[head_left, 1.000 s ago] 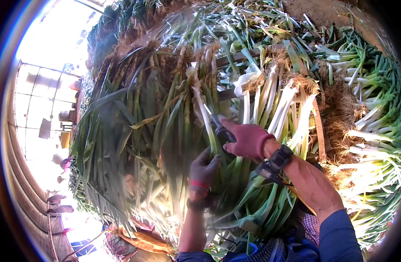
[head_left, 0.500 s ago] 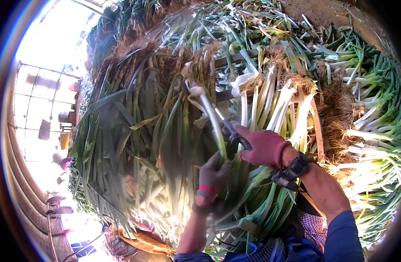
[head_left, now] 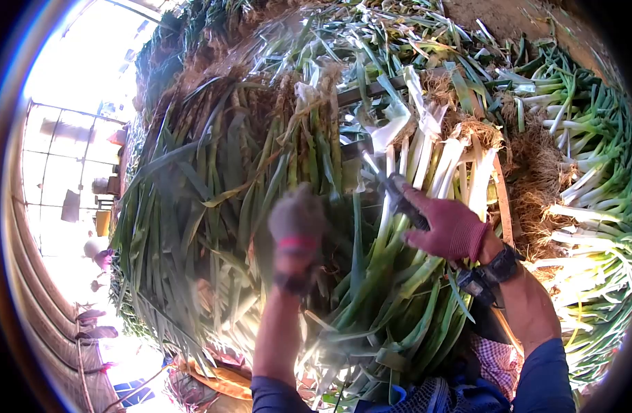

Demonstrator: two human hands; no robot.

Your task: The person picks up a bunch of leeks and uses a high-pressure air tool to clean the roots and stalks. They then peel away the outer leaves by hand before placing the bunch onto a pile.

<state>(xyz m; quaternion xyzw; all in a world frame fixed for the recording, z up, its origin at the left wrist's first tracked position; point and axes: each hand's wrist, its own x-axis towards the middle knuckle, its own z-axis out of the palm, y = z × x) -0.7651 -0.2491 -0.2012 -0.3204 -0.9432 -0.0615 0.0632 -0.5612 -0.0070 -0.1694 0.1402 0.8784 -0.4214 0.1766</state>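
My left hand point(head_left: 295, 219), in a grey glove with a pink cuff, is over the leaves of a pile of untrimmed green onions point(head_left: 226, 151). Motion blurs its fingers, so whether it grips a stalk cannot be seen. My right hand point(head_left: 443, 224), in a reddish-pink glove, is closed round a dark-handled tool with a thin bright tip point(head_left: 402, 204), pointing up and left. Just beyond it lie cleaned green onions point(head_left: 443, 168) with white stems and brown roots. Pale loose skins point(head_left: 391, 131) stand out near their root ends.
More green onions point(head_left: 584, 179) are stacked along the right, roots facing inward. Leaf scraps point(head_left: 371, 41) cover the far side. A rusty metal bar point(head_left: 501, 199) stands beside the cleaned bunch. Windows point(head_left: 64, 158) and an orange sheet point(head_left: 216, 380) are at the left.
The white-stemmed green onion in my left hand has left it and a stalk now lies among the cleaned ones. My left hand moved left and up; my right hand shifted slightly right.
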